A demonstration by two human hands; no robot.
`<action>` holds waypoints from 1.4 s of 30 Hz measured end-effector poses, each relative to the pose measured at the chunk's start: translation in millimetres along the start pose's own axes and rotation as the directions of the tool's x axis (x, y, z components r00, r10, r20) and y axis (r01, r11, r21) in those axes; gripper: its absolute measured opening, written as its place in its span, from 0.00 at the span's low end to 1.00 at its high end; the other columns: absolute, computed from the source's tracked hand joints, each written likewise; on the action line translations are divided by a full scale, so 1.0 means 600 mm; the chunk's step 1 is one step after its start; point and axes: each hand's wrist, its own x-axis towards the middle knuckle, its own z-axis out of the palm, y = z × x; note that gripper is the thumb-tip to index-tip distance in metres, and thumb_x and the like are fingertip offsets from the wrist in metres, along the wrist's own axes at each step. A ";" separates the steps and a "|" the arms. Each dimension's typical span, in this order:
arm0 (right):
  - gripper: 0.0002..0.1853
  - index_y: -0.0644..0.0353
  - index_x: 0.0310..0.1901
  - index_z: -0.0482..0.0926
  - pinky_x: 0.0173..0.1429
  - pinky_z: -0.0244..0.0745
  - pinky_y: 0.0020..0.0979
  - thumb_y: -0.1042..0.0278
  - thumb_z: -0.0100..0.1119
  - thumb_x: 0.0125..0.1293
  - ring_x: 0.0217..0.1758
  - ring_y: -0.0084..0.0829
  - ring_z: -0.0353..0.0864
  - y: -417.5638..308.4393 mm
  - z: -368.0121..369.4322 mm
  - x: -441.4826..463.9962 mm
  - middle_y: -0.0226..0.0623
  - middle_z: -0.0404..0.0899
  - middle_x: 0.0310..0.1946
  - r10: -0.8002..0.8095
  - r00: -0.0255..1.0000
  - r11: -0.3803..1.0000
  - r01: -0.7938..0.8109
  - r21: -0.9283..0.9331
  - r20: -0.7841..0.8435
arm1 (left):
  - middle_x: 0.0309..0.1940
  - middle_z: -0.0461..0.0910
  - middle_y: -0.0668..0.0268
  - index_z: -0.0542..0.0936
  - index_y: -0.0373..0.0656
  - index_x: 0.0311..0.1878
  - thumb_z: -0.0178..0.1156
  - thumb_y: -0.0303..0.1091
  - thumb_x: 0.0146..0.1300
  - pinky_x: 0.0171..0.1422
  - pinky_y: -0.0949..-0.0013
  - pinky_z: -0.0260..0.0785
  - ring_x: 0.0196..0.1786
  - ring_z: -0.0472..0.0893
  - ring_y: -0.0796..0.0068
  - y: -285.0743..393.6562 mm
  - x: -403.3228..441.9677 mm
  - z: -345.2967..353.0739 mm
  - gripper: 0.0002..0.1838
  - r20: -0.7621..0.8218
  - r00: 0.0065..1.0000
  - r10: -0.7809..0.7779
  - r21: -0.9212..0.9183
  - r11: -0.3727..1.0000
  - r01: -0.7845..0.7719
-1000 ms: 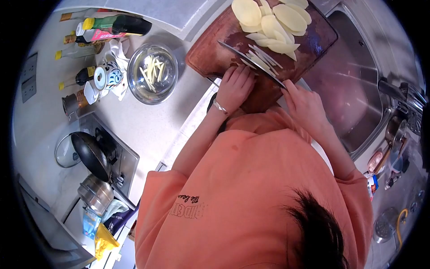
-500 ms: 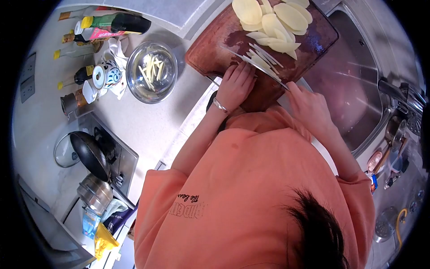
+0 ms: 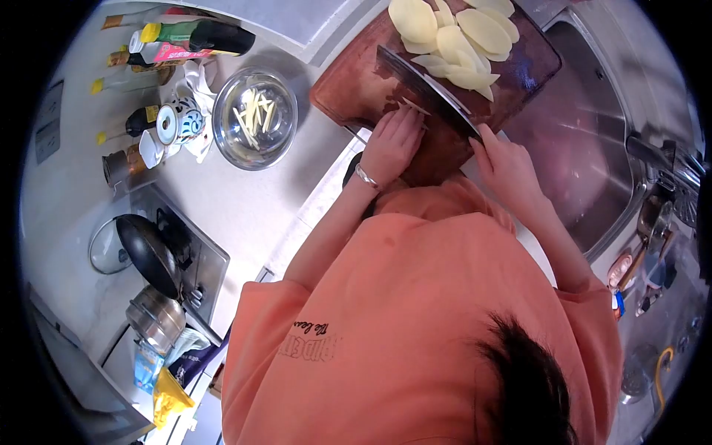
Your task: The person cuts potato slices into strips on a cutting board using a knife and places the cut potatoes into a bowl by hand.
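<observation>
My right hand [image 3: 508, 163] is wrapped round the handle of a kitchen knife [image 3: 426, 85]. The broad blade leans over with its dark face showing, above the wooden cutting board [image 3: 345, 81]. My left hand [image 3: 393, 144], with a bracelet at the wrist, rests on the board left of the blade, fingers together and bent. Thin pale potato [image 3: 417, 108] shows at those fingertips; the rest of it is hidden under them. Beyond the blade lies a pile of potato slices [image 3: 451, 46]. The cut strips near the knife are hidden by the blade.
A glass bowl [image 3: 222, 137] with potato strips stands on the counter to the left. Sauce bottles [image 3: 196, 37] line the wall. A steel sink [image 3: 571, 148] adjoins the board at right. A wok [image 3: 148, 256] sits on the stove at lower left.
The knife has tipped over from nearly edge-on, so its broad face now shows. Strips seen beside the blade before are out of sight. My left hand has stayed almost in place.
</observation>
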 end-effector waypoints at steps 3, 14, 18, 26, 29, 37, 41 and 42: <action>0.08 0.59 0.39 0.65 0.30 0.72 0.48 0.65 0.48 0.64 0.27 0.50 0.77 -0.006 -0.001 -0.016 0.45 0.77 0.27 -0.010 1.000 0.999 0.011 -0.040 0.022 | 0.49 0.74 0.58 0.76 0.36 0.48 0.61 0.29 0.53 0.60 0.60 0.65 0.54 0.73 0.61 0.003 -0.002 -0.003 0.18 -0.009 1.000 0.007 -0.008 1.000 -0.007; 0.07 0.59 0.38 0.65 0.29 0.72 0.46 0.68 0.49 0.62 0.27 0.49 0.77 -0.010 -0.008 -0.021 0.45 0.75 0.24 -0.064 0.998 0.995 0.065 -0.078 0.026 | 0.48 0.74 0.58 0.75 0.33 0.48 0.59 0.28 0.54 0.59 0.62 0.64 0.55 0.73 0.62 0.005 0.003 -0.007 0.17 -0.027 1.000 0.013 -0.013 1.000 -0.013; 0.07 0.59 0.39 0.65 0.30 0.72 0.46 0.69 0.48 0.61 0.27 0.49 0.77 -0.012 -0.011 -0.018 0.45 0.76 0.25 -0.058 0.997 0.995 0.062 -0.074 0.047 | 0.47 0.74 0.58 0.76 0.33 0.48 0.59 0.28 0.54 0.59 0.62 0.64 0.54 0.73 0.61 0.004 0.003 -0.007 0.17 -0.022 1.000 0.007 -0.016 1.000 -0.008; 0.07 0.59 0.40 0.65 0.30 0.71 0.47 0.66 0.47 0.65 0.27 0.50 0.77 -0.015 0.010 0.013 0.46 0.76 0.23 -0.049 0.995 0.998 0.052 0.035 -0.082 | 0.51 0.74 0.58 0.76 0.36 0.49 0.61 0.29 0.53 0.58 0.63 0.68 0.54 0.74 0.61 0.003 0.002 -0.012 0.18 -0.010 1.000 -0.011 -0.017 1.000 0.011; 0.07 0.59 0.39 0.65 0.29 0.71 0.49 0.65 0.46 0.66 0.26 0.51 0.76 -0.017 0.010 0.000 0.47 0.76 0.23 -0.045 0.995 0.998 0.048 0.033 -0.086 | 0.50 0.74 0.58 0.76 0.36 0.49 0.58 0.27 0.52 0.55 0.66 0.70 0.54 0.74 0.62 -0.005 -0.014 -0.028 0.19 0.012 1.000 0.013 -0.002 1.000 -0.013; 0.07 0.58 0.39 0.65 0.27 0.71 0.49 0.65 0.47 0.65 0.24 0.52 0.76 -0.031 0.015 -0.026 0.46 0.76 0.23 0.010 0.999 0.998 -0.008 -0.063 0.033 | 0.48 0.75 0.57 0.76 0.34 0.48 0.52 0.26 0.49 0.53 0.66 0.72 0.53 0.75 0.61 -0.015 -0.009 -0.025 0.20 0.027 0.992 0.126 0.001 0.992 -0.126; 0.07 0.58 0.39 0.65 0.26 0.71 0.48 0.65 0.47 0.65 0.24 0.52 0.76 -0.031 0.015 -0.032 0.46 0.76 0.22 0.007 1.000 0.998 -0.005 -0.057 0.030 | 0.47 0.75 0.57 0.77 0.34 0.47 0.53 0.26 0.48 0.54 0.66 0.72 0.52 0.76 0.61 -0.015 -0.005 -0.023 0.20 0.033 0.991 0.128 0.004 0.992 -0.128; 0.07 0.58 0.39 0.65 0.26 0.71 0.48 0.65 0.46 0.65 0.24 0.52 0.76 -0.032 0.013 -0.034 0.46 0.76 0.23 0.008 0.999 0.998 -0.007 -0.056 0.035 | 0.47 0.76 0.57 0.77 0.34 0.46 0.53 0.26 0.48 0.54 0.66 0.72 0.52 0.76 0.62 -0.014 -0.005 -0.023 0.19 0.024 0.992 0.124 0.011 0.992 -0.125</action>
